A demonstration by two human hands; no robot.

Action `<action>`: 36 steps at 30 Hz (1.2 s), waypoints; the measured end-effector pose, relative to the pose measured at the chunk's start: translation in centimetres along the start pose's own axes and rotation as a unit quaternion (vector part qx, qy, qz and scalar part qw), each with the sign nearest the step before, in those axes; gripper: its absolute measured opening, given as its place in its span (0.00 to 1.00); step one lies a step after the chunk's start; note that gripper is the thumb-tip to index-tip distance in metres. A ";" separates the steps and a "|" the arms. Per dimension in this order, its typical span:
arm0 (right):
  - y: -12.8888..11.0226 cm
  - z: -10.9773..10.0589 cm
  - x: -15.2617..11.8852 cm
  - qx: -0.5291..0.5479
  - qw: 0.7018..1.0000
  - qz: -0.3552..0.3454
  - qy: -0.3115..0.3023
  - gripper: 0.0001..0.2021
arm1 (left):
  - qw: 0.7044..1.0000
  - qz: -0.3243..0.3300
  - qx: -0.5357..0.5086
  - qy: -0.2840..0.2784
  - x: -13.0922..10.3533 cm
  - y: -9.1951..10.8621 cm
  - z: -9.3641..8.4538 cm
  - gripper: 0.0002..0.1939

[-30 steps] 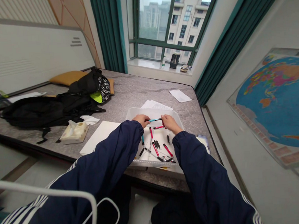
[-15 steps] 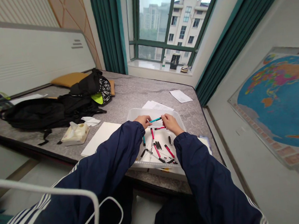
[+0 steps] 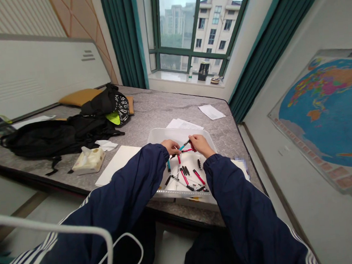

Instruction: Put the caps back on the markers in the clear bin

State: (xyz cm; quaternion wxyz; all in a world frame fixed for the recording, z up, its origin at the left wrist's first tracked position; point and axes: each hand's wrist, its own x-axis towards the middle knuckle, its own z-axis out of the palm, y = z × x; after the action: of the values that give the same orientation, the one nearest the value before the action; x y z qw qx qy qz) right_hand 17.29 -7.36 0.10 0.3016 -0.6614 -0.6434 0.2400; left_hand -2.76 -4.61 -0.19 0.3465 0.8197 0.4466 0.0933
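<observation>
A teal pen with a black end (image 3: 183, 145) slants above the far part of a white plastic tray (image 3: 208, 139). My left hand (image 3: 171, 147) is closed on the pen's lower teal end. My right hand (image 3: 200, 144) pinches the upper black end between thumb and fingers. Below them, inside the tray, lie a red pen (image 3: 198, 177), another red pen (image 3: 184, 176), a black marker-like piece (image 3: 199, 164) and several small black caps (image 3: 185, 170). One more teal pen (image 3: 168, 166) is partly hidden by my left sleeve.
The tray stands on a grey marbled bed surface (image 3: 158, 109). A tissue pack (image 3: 89, 161), white board (image 3: 116, 165) and black backpack (image 3: 42, 136) are to the left. Papers (image 3: 183, 123) lie behind the tray. A white cable (image 3: 64, 228) crosses the lower left.
The teal pen has tilted more steeply, its left end lower. My left hand has moved slightly down and right, while my right hand stays on the black end. The view has shifted slightly.
</observation>
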 end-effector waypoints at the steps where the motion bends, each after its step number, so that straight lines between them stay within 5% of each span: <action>1: 0.0 0.0 -0.1 0.000 1.000 0.000 -0.002 0.21 | 1.000 0.003 0.017 0.010 0.1 -0.1 0.0 0.13; 11: -0.2 0.3 -0.8 -0.061 0.998 0.007 -0.033 0.23 | 0.992 -0.034 0.111 0.041 0.7 -1.2 -0.1 0.13; 21: 0.8 0.6 -0.1 -0.041 0.998 0.029 0.030 0.24 | 0.983 -0.008 0.140 0.115 0.9 -1.3 0.0 0.14; 30: -0.1 0.6 -1.1 -0.058 0.987 -0.134 0.072 0.19 | 0.995 -0.029 0.041 0.088 1.4 -1.3 1.3 0.08; 33: 0.0 0.7 -0.9 -0.019 0.987 -0.137 0.086 0.14 | 0.996 -0.010 -0.018 0.081 1.6 -1.4 1.7 0.07; 36: 0.0 0.6 -0.9 0.051 0.987 -0.117 0.101 0.21 | 0.994 0.023 -0.071 0.076 1.8 -1.6 2.0 0.07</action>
State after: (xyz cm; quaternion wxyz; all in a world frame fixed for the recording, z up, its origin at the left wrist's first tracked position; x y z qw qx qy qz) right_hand 16.81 -8.17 -0.36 0.4243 -0.5859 -0.6698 0.1673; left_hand -1.82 -3.53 -2.96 0.3664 0.7936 0.4452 0.1941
